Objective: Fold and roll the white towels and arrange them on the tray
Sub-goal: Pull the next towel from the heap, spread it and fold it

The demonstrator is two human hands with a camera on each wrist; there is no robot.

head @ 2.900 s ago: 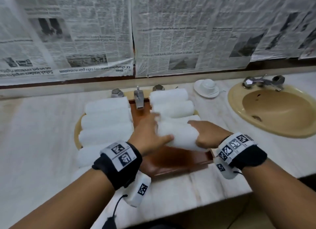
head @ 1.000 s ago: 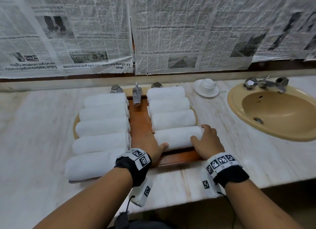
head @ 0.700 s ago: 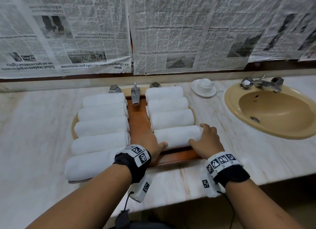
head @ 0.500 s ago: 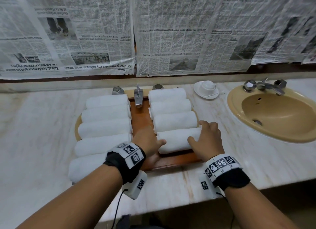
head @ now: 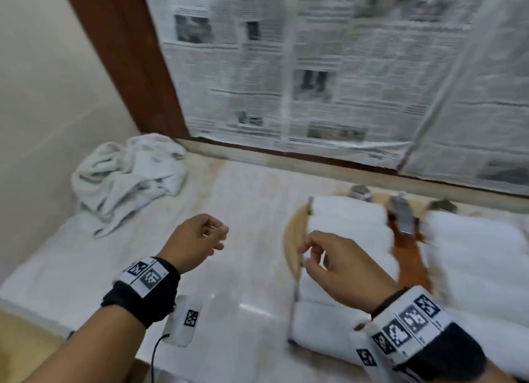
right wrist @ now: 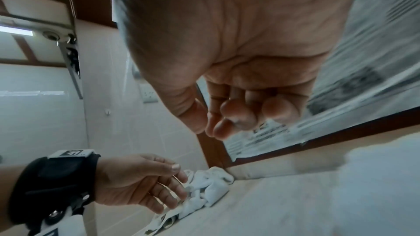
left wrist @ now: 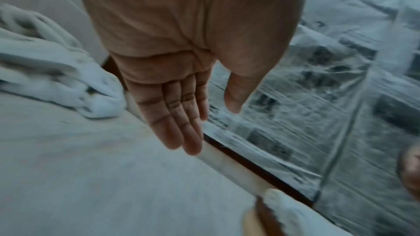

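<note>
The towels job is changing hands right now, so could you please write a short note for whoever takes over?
Left hand: empty, fingers relaxed, over the bare counter.
Right hand: empty, fingers loosely curled, above the tray's left edge.
Done: rolled towels lie in two columns on the tray.
Left: a crumpled towel pile sits in the counter's far left corner; fold, roll and add these. The left hand is the nearer one to it.
</note>
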